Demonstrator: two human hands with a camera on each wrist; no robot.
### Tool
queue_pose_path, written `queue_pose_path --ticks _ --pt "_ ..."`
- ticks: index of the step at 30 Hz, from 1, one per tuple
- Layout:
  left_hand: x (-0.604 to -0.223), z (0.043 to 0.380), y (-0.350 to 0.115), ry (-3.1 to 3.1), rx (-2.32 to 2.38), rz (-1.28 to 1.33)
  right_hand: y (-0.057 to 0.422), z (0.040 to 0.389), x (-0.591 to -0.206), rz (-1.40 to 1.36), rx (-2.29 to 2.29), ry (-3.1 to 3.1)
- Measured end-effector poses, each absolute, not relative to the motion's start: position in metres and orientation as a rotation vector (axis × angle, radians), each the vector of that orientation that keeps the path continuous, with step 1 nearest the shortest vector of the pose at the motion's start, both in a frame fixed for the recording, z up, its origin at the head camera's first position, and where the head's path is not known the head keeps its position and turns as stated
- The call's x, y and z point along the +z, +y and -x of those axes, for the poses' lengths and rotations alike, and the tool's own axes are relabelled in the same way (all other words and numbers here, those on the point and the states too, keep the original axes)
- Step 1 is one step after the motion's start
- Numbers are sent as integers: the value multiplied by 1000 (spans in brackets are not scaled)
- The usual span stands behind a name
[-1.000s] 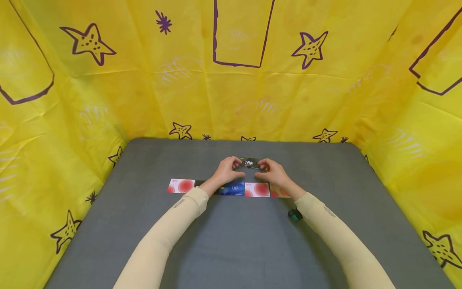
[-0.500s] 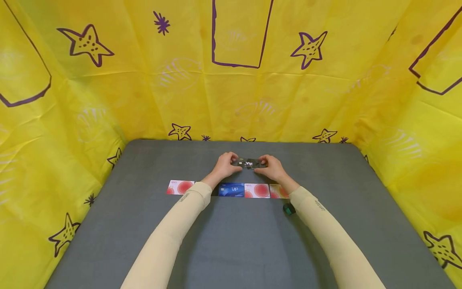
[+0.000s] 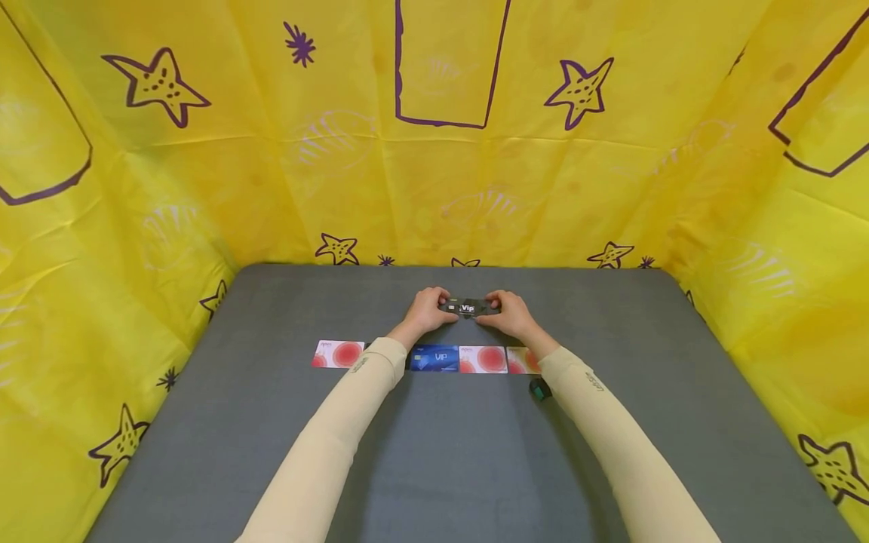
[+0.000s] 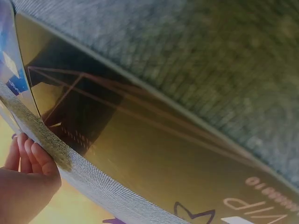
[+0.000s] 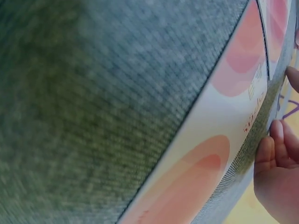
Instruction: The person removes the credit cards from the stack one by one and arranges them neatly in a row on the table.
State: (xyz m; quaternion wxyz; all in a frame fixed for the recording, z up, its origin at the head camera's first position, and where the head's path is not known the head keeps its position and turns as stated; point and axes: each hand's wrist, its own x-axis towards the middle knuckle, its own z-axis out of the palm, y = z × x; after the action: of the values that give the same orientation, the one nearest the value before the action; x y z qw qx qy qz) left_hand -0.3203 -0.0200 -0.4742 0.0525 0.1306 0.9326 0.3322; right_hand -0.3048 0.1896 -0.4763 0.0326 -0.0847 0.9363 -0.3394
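Note:
In the head view, my left hand (image 3: 429,309) pinches the left end of a black card marked "Vip" (image 3: 468,307) between thumb and fingers. My right hand (image 3: 511,313) holds the opposite end the same way. Nearer to me lies a row of cards: a pink and white card (image 3: 338,354), a dark card largely hidden under my left wrist, a blue VIP card (image 3: 435,358), a second pink and white card (image 3: 483,360), and a gold-pink card (image 3: 523,361) partly behind my right wrist. Up close, the left wrist view shows the glossy dark VIP card (image 4: 154,135).
A small black and green object (image 3: 539,389) lies beside my right sleeve; its kind is unclear. Everything rests on a grey cloth-like tabletop (image 3: 441,460). Yellow drapes (image 3: 462,188) with starfish drawings enclose its back and sides.
Both hands have settled on the black card's ends, and its face shows more fully than a second ago. The right forearm has shifted slightly left. The row of cards keeps its arrangement.

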Motion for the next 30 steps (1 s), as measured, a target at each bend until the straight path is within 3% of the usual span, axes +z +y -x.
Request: queue_pose_path --ticks 30 --pt "-468 321 -21 2791 974 -359 188 307 -475 186 -1106 2822"
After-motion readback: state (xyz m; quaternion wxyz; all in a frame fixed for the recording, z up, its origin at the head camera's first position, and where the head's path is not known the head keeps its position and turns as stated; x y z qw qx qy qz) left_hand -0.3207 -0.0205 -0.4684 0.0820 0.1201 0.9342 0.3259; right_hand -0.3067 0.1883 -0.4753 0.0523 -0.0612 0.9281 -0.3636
